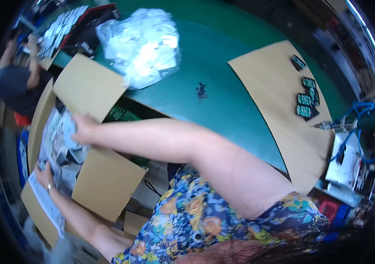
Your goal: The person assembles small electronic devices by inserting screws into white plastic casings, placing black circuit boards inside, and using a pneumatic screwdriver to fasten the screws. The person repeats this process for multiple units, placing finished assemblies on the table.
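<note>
An open cardboard box with its flaps spread stands at my left. Inside lies a clear plastic bag with pale and dark small pieces showing through it. My right hand reaches across into the box, its fingers and thumb bent around a pale bluish part of the bag; it is somewhat blurred. At the near side of the box, my left hand, with a band on the wrist, grips the bag's edge. The bag hides what is deeper in the box.
A large clear bag of white packets rests on the green table, near a small pile of dark screws. Several small black-and-green parts sit on a cardboard sheet by a tool with blue hoses. Another person works at the far left.
</note>
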Available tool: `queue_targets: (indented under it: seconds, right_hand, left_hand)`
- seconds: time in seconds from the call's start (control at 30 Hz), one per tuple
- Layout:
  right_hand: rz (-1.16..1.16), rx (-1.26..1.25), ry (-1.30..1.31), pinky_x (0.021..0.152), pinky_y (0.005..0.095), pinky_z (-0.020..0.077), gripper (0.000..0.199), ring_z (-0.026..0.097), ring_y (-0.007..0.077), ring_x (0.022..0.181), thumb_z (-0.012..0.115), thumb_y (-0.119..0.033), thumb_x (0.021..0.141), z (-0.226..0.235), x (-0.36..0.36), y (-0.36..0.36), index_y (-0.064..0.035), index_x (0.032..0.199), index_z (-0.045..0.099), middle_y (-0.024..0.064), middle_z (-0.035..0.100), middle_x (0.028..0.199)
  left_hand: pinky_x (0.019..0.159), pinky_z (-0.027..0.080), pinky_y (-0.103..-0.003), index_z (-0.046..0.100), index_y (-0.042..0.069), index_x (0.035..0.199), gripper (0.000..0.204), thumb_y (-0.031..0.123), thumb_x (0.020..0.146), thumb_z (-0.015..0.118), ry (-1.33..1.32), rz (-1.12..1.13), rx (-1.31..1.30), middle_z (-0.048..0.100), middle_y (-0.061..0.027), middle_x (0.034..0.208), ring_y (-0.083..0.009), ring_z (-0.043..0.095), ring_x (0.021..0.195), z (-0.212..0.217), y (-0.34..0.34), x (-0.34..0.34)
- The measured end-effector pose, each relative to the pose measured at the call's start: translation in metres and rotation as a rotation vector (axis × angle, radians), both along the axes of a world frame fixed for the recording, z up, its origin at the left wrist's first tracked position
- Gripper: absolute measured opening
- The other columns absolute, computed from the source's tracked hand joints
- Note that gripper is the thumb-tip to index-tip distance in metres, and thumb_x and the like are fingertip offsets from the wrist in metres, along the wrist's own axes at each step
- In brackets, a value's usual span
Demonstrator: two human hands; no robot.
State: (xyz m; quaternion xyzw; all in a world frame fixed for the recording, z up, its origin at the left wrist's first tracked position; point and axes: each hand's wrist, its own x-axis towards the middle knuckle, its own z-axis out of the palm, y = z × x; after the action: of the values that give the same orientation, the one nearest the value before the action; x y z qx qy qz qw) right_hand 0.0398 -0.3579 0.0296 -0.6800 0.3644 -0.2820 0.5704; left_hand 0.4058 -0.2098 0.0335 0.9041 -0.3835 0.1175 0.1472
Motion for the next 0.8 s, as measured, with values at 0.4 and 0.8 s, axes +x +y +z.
queue_targets:
  seconds: [0.4,0.8]
  right_hand:
    - [-0.099,-0.325,0.042,0.067,0.0300,0.0481,0.009,0.058,0.0212,0.077,0.062,-0.013,0.080,0.006,-0.292,0.070,-0.0068,0.086,0.063,0.0076,0.059,0.081]
    - [-0.644,-0.093,0.326,0.060,0.0239,0.0472,0.010,0.056,0.0118,0.064,0.062,-0.010,0.081,0.006,-0.360,0.072,-0.0023,0.087,0.063,0.0054,0.058,0.077]
  left_hand:
    - [0.083,0.043,-0.035,0.058,0.002,0.100,0.029,0.004,0.071,0.063,0.035,-1.235,-0.112,0.059,-0.0132,0.099,-0.0292,0.054,0.094,0.097,-0.084,-0.409]
    - [0.067,0.048,-0.038,0.066,0.006,0.081,0.018,0.023,0.075,0.065,0.430,-1.170,0.278,0.062,-0.0127,0.079,-0.0303,0.060,0.075,-0.012,-0.207,-0.512]
